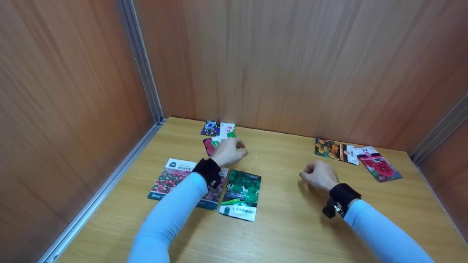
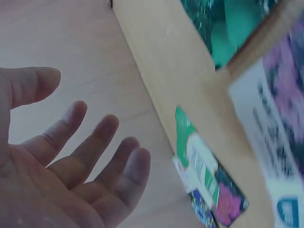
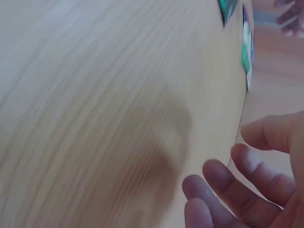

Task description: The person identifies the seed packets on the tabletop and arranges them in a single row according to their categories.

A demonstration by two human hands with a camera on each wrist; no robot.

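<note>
My left hand [image 1: 228, 151] hovers over the back left of the table, its fingers loosely bent and holding nothing. Below it, partly covered, lies a red-flower seed packet [image 1: 208, 147], overlapping a blue-flower seed packet [image 1: 211, 128]. Under my left forearm are a pink-flower packet [image 1: 172, 180] and a purple-flower packet [image 1: 214, 197], partly hidden by the sleeve. A green seed packet [image 1: 241, 193] with round green fruit lies to their right. My right hand [image 1: 321, 175], also empty with relaxed fingers, is above the table right of centre, casting a shadow.
At the back right, an orange-flower packet [image 1: 332, 149] touches a packet with a large red flower [image 1: 382, 166]. Wood-grain panels [image 1: 285, 73] enclose the table [image 1: 289, 226] at the back and sides, with metal strips [image 1: 144, 69] at the corners.
</note>
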